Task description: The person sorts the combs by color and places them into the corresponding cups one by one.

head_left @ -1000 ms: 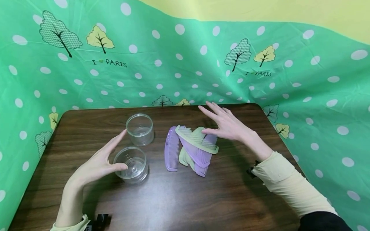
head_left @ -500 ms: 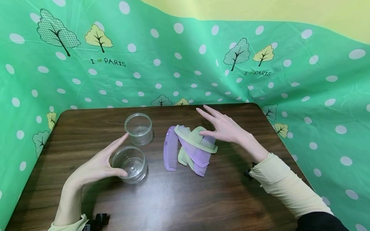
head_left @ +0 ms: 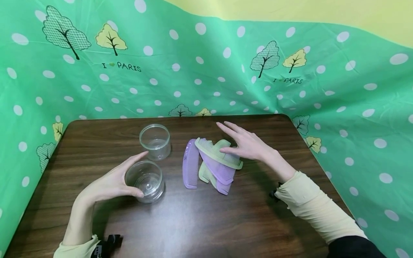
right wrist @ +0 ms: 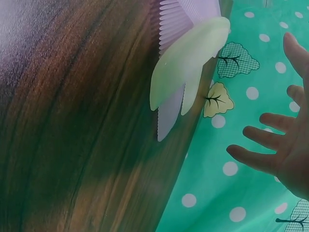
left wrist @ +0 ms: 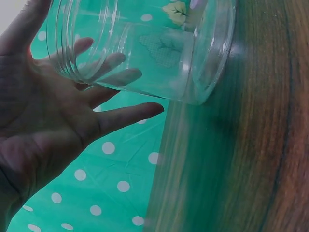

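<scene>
In the head view my left hand [head_left: 108,184] is spread around the left side of the nearer clear jar [head_left: 151,191], thumb at the front and fingers behind. From the left wrist view, the fingers [left wrist: 128,116] are straight and apart; whether any touch the jar I cannot tell. Behind it stands a second clear jar [head_left: 160,152]. Over the far right end of a pile of combs, my right hand [head_left: 250,144] hovers with fingers spread, holding nothing. The pile mixes green combs [head_left: 222,158] and purple combs [head_left: 215,168]. Left of it lies a separate purple comb [head_left: 190,168].
Everything stands on a dark wood-grain table [head_left: 206,222]. A green dotted curtain [head_left: 200,53] with printed trees hangs behind and along both sides. The black wrist strap [head_left: 108,245] shows at the left sleeve.
My left hand has come closer around the nearer jar. The right hand has dropped slightly and shifted a little left over the combs. Jars and combs stay in place.
</scene>
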`<state>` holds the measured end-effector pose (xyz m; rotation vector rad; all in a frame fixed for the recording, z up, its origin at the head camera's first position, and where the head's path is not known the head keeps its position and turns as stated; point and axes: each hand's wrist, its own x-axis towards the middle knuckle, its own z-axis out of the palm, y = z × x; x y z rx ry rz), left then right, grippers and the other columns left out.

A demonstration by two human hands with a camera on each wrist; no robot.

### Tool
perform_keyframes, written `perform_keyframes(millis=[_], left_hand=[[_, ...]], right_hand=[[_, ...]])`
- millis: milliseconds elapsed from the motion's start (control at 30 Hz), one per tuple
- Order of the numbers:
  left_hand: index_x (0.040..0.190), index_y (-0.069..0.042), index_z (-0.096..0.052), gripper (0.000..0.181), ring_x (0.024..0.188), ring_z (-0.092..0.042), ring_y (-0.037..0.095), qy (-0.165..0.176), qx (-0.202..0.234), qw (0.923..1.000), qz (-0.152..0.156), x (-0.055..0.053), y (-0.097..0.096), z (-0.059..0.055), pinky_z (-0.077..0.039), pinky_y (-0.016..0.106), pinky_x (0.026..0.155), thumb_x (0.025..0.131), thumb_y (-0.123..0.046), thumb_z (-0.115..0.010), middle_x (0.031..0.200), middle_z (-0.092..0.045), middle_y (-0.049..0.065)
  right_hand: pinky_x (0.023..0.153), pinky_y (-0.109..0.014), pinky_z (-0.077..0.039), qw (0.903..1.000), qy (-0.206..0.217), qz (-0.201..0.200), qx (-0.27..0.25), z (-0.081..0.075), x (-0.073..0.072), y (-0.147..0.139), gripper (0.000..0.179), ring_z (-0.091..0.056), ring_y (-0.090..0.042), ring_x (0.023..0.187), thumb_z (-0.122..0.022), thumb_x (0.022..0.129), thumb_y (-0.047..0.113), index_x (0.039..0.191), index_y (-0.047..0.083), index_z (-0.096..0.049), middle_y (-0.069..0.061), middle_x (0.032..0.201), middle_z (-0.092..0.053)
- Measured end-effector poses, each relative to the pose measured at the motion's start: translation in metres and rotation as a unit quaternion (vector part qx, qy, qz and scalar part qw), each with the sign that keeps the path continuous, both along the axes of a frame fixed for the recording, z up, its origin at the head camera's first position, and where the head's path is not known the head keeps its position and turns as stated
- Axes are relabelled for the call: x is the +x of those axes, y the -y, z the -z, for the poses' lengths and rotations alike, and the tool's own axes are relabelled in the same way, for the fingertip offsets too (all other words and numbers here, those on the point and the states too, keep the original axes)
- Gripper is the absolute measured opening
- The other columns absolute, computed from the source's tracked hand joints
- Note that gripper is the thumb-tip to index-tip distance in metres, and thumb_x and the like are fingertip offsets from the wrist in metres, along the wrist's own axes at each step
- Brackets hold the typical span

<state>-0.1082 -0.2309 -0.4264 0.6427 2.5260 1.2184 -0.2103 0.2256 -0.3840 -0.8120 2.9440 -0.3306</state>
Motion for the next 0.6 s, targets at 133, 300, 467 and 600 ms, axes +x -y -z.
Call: perform_keyframes(millis=[133, 300, 467, 600], left_hand=[[0.162, -0.032, -0.025, 0.112, 0.149, -0.035, 0.015, 0.01, 0.023, 0.9996, 0.011, -0.0012, 0.0039, 0.0032, -0.027, 0.006, 0.108, 0.073, -0.029, -0.093, 0.165, -0.035, 0.006], [0.162, -0.029, -0.026, 0.111, 0.141, -0.032, -0.013, 0.03, 0.049, 0.9979, 0.03, -0.002, 0.0085, 0.0055, -0.029, 0.006, 0.108, 0.074, -0.022, -0.093, 0.164, -0.037, 0.006], [0.162, -0.031, -0.026, 0.111, 0.142, -0.032, -0.012, 0.037, 0.053, 0.9973, 0.035, -0.002, 0.0102, 0.0083, -0.031, 0.008, 0.108, 0.074, -0.018, -0.092, 0.164, -0.038, 0.001], [0.16, -0.032, -0.028, 0.107, 0.143, -0.039, -0.001, 0.045, 0.061, 0.9966, 0.031, -0.0023, 0.0105, 0.0098, -0.035, 0.011, 0.107, 0.075, -0.018, -0.092, 0.16, -0.043, 0.003]], right_hand=[[0.088, -0.058, -0.056, 1.0, 0.004, 0.006, 0.006, 0.0012, -0.0001, 0.001, 0.091, -0.046, -0.032, 0.147, -0.063, 0.09, 0.072, 0.162, 0.05, -0.011, -0.001, 0.171, -0.025], [0.086, -0.057, -0.057, 0.9999, 0.009, 0.004, 0.01, 0.0044, -0.0019, 0.002, 0.091, -0.054, -0.031, 0.14, -0.061, 0.089, 0.074, 0.162, 0.049, -0.013, -0.002, 0.171, -0.026], [0.09, -0.059, -0.056, 0.9998, 0.018, -0.003, 0.008, 0.0072, -0.0027, 0.0033, 0.09, -0.067, -0.026, 0.124, -0.058, 0.09, 0.076, 0.162, 0.049, -0.012, -0.004, 0.171, -0.025], [0.09, -0.06, -0.055, 0.9997, 0.021, -0.002, 0.011, 0.0091, -0.0027, 0.0052, 0.089, -0.059, -0.029, 0.134, -0.057, 0.09, 0.077, 0.161, 0.05, -0.012, -0.002, 0.172, -0.024]])
